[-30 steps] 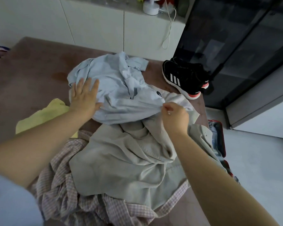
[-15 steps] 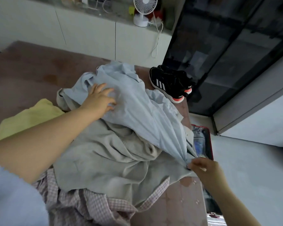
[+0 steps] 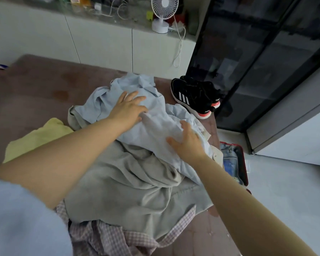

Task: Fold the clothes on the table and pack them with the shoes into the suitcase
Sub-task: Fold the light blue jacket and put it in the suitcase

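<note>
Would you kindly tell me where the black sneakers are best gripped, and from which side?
Grip the black sneakers at their heel collars, from above on the near right. They stand upright, side by side, openings up, coral heels turned toward the right hand, so it could probably pinch both inner collars together.

The person wears a pale blue short sleeve (image 3: pixel 17 218) on the left arm, of plain soft cloth, its hem lying far back from the fingers (image 3: pixel 132 95), near the elbow. Forward of it both forearms are bare down to the left hand (image 3: pixel 127 109) and right hand (image 3: pixel 188 143).
</note>
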{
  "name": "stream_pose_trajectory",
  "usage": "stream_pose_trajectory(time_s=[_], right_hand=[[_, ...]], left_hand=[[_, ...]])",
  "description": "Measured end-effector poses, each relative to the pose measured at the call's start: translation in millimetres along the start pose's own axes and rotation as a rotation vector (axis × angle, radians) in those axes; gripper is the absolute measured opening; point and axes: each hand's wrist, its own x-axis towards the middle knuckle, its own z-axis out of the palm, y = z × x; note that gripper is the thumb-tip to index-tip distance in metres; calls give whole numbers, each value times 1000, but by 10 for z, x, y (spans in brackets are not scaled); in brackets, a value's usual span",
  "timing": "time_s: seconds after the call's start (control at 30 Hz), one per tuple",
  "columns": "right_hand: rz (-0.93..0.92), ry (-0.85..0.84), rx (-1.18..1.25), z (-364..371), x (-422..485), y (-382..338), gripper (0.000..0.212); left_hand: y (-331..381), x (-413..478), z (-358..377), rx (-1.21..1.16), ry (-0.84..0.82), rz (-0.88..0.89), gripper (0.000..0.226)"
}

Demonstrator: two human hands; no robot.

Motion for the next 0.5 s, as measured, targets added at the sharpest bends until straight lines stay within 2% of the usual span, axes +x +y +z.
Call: stream_pose_trajectory(time_s=[0.1, 0.27, 0.37, 0.5], right_hand=[[-55, -8, 4, 137, 76, -55, 71], [-32, 0, 0, 120, 136, 17, 70], [-31, -82, -49, 193, 175, 4, 65], [-124, -14, -27, 277, 88, -7, 51]], left_hand=[[30, -41, -36, -40, 54, 20, 19], [18, -522, 113, -113, 28, -16, 23], [-17, -787, 261, -147, -49, -71, 20], [36, -1214, 325, -166, 113, 12, 23]])
